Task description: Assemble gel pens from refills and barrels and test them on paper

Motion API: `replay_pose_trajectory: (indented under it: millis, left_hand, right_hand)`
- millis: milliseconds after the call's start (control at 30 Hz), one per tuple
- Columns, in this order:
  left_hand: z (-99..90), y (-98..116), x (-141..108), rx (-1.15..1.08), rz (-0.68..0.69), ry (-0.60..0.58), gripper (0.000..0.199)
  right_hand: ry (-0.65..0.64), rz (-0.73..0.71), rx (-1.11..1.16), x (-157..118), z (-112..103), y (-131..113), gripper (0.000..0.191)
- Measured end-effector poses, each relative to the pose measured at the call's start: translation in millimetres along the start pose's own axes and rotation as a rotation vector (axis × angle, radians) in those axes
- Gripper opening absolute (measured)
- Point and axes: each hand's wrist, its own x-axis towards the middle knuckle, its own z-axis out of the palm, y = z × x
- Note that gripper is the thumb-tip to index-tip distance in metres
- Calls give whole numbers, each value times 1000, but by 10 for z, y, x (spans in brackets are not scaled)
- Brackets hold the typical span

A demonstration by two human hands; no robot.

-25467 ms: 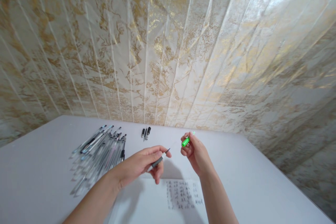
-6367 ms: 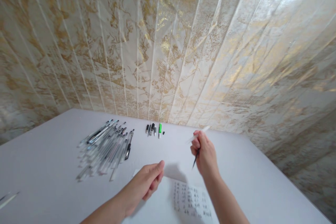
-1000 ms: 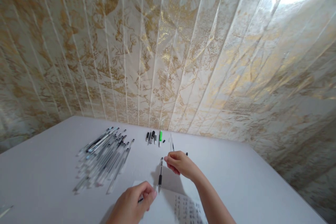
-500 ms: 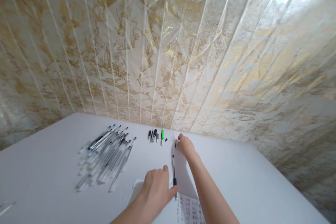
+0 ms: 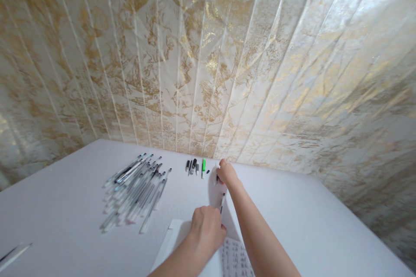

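My left hand (image 5: 208, 227) is closed low over a pen (image 5: 222, 201). The pen's far end sticks out beyond the knuckles, while its grip end is hidden. Farther back on the table, my right hand (image 5: 228, 174) has its fingers pinched together. Beside those fingertips a small clear piece with a dark part (image 5: 217, 178) shows, too blurred to name. Under my left forearm lie a white notebook or pad (image 5: 172, 236) and a page of handwriting (image 5: 236, 259).
A heap of clear pens and refills (image 5: 138, 192) spreads over the left of the white table (image 5: 292, 225). Toward the back stand out a row of short black pen parts (image 5: 194, 164) and a green highlighter (image 5: 203, 165). A gold-patterned curtain (image 5: 208, 73) hangs behind.
My left hand has moved right and closed over the pen, whose far end has shifted right. My right hand stays near the same spot. The view has shifted slightly.
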Motion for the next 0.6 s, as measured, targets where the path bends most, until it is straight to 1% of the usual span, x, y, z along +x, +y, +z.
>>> replay_pose_trajectory:
  millis: [167,267,333,400,433,467,500,533,600]
  left_hand:
    - [-74,-127,-124,29,34,88,27]
    - [-111,-242,-209,14,44,136,23]
    - [-142,-323,-246,-5,52,168,20]
    - [-185,-402,-265,-27,54,205,16]
    - [-207,-439,-271,-36,55,227,14]
    - [-225,-472,-276,-43,57,247,12]
    - [-235,-502,-283,-47,62,261,11]
    - [-235,-528,-293,-49,72,267,10]
    - [-197,-569,-329,-46,102,253,8]
  right_hand:
    - [-53,44,129,-18,-26,66,31]
    - [-79,56,264,-49,-78,123,31]
    - [-88,47,379,-127,-131,164,30]
    - [-100,10,513,-294,-167,200,26]
    - [-112,-22,588,-415,-165,213,28]
    - [-128,-63,666,-558,-143,220,36]
    - [-151,-107,746,-718,-98,223,45]
    - [-184,-152,825,-885,-31,220,50]
    - [-232,-205,958,-1198,148,209,51]
